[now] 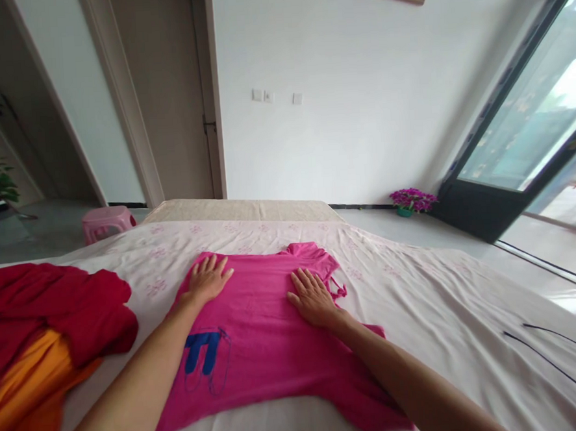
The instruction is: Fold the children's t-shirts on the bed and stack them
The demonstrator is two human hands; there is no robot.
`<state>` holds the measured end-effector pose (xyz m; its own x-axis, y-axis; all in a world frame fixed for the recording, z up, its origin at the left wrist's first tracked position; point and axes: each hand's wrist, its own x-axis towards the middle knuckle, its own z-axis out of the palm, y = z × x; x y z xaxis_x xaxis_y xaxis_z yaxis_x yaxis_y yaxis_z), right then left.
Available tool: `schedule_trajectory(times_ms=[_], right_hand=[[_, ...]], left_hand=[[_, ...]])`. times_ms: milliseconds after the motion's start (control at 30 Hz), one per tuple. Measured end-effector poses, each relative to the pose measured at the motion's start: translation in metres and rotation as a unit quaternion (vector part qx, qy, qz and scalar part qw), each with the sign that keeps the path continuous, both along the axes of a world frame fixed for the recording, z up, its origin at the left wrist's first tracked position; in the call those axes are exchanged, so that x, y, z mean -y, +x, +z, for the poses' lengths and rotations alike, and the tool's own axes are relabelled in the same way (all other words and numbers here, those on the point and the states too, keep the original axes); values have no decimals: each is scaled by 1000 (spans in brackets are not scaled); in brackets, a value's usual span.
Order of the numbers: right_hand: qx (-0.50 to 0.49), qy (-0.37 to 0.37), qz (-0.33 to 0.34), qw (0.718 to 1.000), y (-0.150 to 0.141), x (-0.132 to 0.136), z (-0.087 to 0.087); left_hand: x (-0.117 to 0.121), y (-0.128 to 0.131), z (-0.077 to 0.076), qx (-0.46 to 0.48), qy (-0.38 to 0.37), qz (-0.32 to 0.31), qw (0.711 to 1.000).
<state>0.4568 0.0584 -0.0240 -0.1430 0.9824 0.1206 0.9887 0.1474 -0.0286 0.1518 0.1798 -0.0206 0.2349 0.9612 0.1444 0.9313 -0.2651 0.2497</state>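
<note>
A bright pink T-shirt [259, 315] lies spread on the bed sheet, with a dark blue letter print near its lower left. My left hand [208, 280] rests flat on the shirt's upper left part, fingers apart. On the right, my right hand [313, 298] lies palm down on the shirt near a sleeve, its fingers stretched out. A knotted pink tie [340, 291] sticks out past the shirt's right edge, just beyond my right fingers.
Red cloth [69, 300] and orange cloth [39, 380] are heaped at the left. The pale flowered sheet [421, 311] is wrinkled. Two dark cords [555, 368] lie at the right. Beyond the bed are a pink stool [107, 221] and a purple-flowered pot [411, 201].
</note>
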Motion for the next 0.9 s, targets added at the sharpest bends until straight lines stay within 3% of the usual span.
schedule_trajectory(times_ms=[100,200,333,500,567,667,733,800,900], right_hand=[[18,-5,-13,1000,16,2,2],[20,-33,-26,999,19,1,9],[9,-68,-61,996,-2,13,23],[-35,-75,78,994,-24,64,29],[-49,-84,103,990,-15,84,32],[-66,-80,99,990,19,108,42],[-90,-61,49,993,48,122,50],[-117,-27,-62,991,76,137,55],[-151,-10,-229,962,107,162,59]], left_hand=[[-1,-38,4,-11,15,44,999],[15,-54,14,-11,28,63,998],[52,-30,21,-26,39,58,997],[116,-1,4,-60,45,-94,993],[135,-5,-6,-65,45,-120,990],[146,-17,-13,-71,44,-101,991],[148,-19,-11,-68,52,-77,993],[156,-12,-3,-46,71,-81,993],[190,19,15,48,96,-189,976]])
